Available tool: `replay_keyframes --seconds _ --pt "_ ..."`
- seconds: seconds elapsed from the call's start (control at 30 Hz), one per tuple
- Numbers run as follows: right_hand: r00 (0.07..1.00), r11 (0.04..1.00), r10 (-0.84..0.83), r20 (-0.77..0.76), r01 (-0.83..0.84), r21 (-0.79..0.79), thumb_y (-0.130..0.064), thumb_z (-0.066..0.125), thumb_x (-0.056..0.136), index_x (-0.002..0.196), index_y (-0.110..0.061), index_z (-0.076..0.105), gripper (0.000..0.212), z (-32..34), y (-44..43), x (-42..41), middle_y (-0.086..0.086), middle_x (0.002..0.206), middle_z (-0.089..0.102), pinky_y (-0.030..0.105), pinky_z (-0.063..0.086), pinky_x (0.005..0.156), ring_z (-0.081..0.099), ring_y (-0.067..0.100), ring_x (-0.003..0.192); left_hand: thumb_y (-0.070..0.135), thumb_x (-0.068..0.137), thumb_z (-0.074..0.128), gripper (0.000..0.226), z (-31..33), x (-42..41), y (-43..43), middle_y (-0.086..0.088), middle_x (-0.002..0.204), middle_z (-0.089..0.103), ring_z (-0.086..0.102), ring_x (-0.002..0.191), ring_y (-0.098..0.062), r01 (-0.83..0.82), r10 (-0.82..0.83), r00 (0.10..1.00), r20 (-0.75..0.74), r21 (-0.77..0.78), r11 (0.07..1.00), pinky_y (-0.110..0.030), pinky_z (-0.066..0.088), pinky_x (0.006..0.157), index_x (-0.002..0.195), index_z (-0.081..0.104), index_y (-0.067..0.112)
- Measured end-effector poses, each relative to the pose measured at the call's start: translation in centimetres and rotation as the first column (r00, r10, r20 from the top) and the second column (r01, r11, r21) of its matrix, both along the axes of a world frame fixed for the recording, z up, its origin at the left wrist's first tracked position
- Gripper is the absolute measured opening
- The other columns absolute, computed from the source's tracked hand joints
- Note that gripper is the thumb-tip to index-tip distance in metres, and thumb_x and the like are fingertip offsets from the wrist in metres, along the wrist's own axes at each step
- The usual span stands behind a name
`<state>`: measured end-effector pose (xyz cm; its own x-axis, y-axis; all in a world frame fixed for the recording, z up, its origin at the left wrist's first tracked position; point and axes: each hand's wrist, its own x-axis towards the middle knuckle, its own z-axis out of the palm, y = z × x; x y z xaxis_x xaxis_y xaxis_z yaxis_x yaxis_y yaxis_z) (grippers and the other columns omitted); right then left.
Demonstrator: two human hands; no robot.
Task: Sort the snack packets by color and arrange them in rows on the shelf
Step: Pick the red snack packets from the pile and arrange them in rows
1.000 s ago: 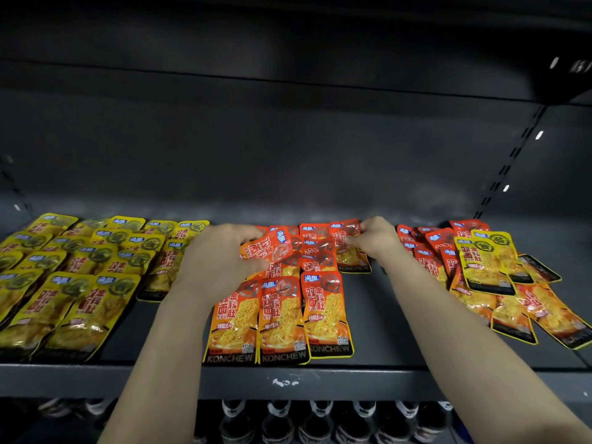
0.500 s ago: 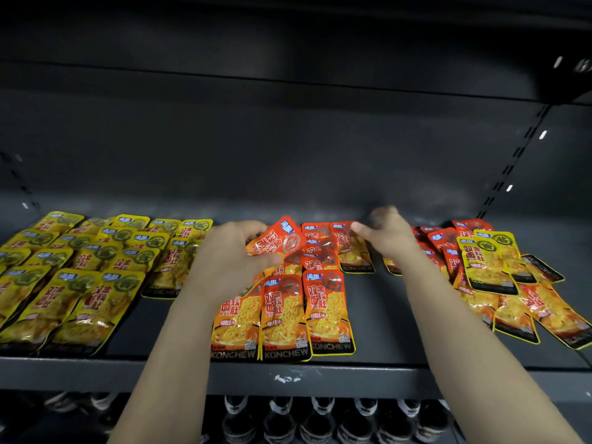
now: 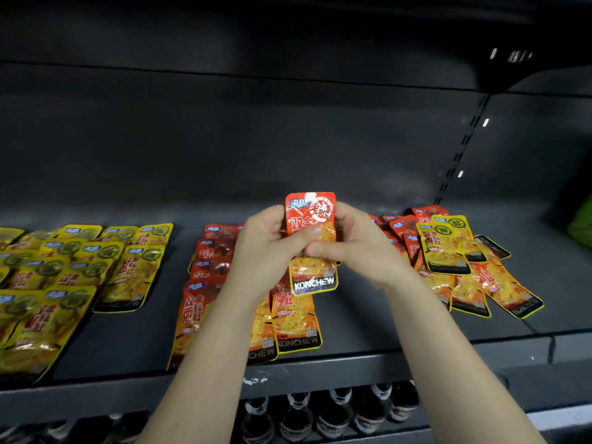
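Head view: one red packet (image 3: 310, 216), held upright between both hands above the shelf (image 3: 362, 318). Left hand (image 3: 264, 248) and right hand (image 3: 362, 248) both pinch its middle. Long axis vertical. Red rows (image 3: 205, 302) lie just below, nearer the left hand; unsorted pile (image 3: 474, 283) to the right.

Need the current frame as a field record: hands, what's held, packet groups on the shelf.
held: red packet, upright, raised over the shelf
left hand: grips the packet's left side, thumb across its front
right hand: grips its right side, thumb across its front
left group: yellow packets, lying in rows
middle group: red rows, partly hidden by the arms
right group: mixed pile, red and yellow overlapping, unsorted
below shelf: bottles
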<state>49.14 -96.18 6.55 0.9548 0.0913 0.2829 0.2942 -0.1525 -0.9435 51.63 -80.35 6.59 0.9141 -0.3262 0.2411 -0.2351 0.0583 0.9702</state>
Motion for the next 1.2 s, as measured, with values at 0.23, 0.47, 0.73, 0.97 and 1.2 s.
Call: replay_keyframes --seconds 0.23,0.47,0.73,0.97,1.2 --pt "0.995 0.997 -0.071 -0.065 0.069 -0.034 -0.003 0.063 0.090 0.112 -0.008 0.063 0.023 -0.4 -1.3 0.1 0.008 0.103 0.071 0.031 0.057 0.080 0.069 0.019 0.094 0.030 0.086 0.070 0.010 -0.6 0.9 0.9 0.005 0.085 0.073 0.071 0.081 -0.012 -0.010 -0.027 0.990 0.138 0.258 0.966 -0.040 0.059 0.074 0.096 0.070 0.026" --pt "0.885 0.932 -0.356 -0.299 0.313 -0.182 -0.010 0.075 0.082 0.100 -0.009 0.064 0.021 -0.7 -3.6 2.8 0.000 0.083 0.072 0.020 0.050 0.061 0.069 0.007 0.068 0.029 0.082 0.073 0.018 -1.5 2.4 5.4 0.015 0.085 0.067 0.065 0.082 -0.003 -0.300 0.112 0.933 0.342 0.569 0.765 -0.033 0.054 0.083 0.099 0.069 0.027" --pt "0.835 0.871 -0.448 -0.319 0.327 -0.367 -0.006 0.079 0.077 0.089 -0.003 0.066 0.018 -3.2 -3.3 4.9 0.003 0.072 0.063 0.019 0.046 0.056 0.059 0.010 0.059 0.031 0.084 0.072 0.021 -2.3 2.8 7.9 0.008 0.098 0.069 0.064 0.093 -0.009 -0.372 0.162 0.916 0.366 0.632 0.679 -0.032 0.051 0.084 0.104 0.069 0.027" --pt "0.837 0.772 -0.512 -0.193 0.350 -0.531 -0.018 0.081 0.076 0.072 -0.017 0.059 0.023 -4.5 -3.2 5.0 -0.003 0.070 0.061 0.027 0.044 0.064 0.057 0.012 0.065 0.031 0.084 0.072 0.022 -2.6 3.1 8.1 0.008 0.099 0.069 0.064 0.094 -0.007 -0.369 0.161 0.917 0.365 0.624 0.688 -0.031 0.051 0.085 0.105 0.069 0.027" --pt "0.792 0.632 -0.603 -0.095 0.402 -0.663 -0.032 0.084 0.072 0.099 -0.015 0.045 0.050 -4.3 -3.0 4.5 0.004 0.099 0.056 0.030 0.040 0.070 0.056 0.022 0.086 0.030 0.083 0.073 0.018 -2.4 2.9 7.4 0.011 0.092 0.067 0.065 0.089 -0.007 -0.386 0.151 0.905 0.399 0.616 0.687 -0.031 0.052 0.082 0.101 0.070 0.026"
